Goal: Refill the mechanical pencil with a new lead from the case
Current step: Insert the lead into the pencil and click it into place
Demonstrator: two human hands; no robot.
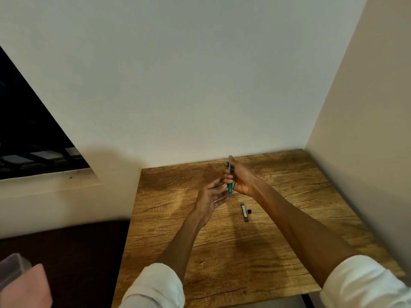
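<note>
Above the far middle of the wooden worktop (222, 252) the right hand (241, 176) holds a teal mechanical pencil (230, 185) nearly upright, its fingers curled round the upper barrel in a firm grip and the thumb reaching up along the top end. The pencil's pointed tip faces down, poking out below the fist and hanging clear of the worktop. The left hand (210, 196) sits just beside it on the left and a little lower, palm turned toward the pencil, fingers loosely bent and spread; its fingertips are close to the pencil's lower end, but whether they touch it cannot be told, and nothing can be made out pinched in that grip. On the worktop, near the pencil tip and toward the person, lies the slim grey lead case (244, 211), flat, its long side running roughly away from the camera. A small black cap (250, 211) rests just beside the case on its right; whether the two touch is unclear. Both forearms are bare, with white sleeves (155, 285) rolled up near the bottom edge of the view. The worktop stands in a corner between two pale walls (200, 74). To the left is a dark window opening (26, 130) with a pale sill, and at the lower left a dark surface with a clear plastic container (12, 268) and something pink (29, 287).
</note>
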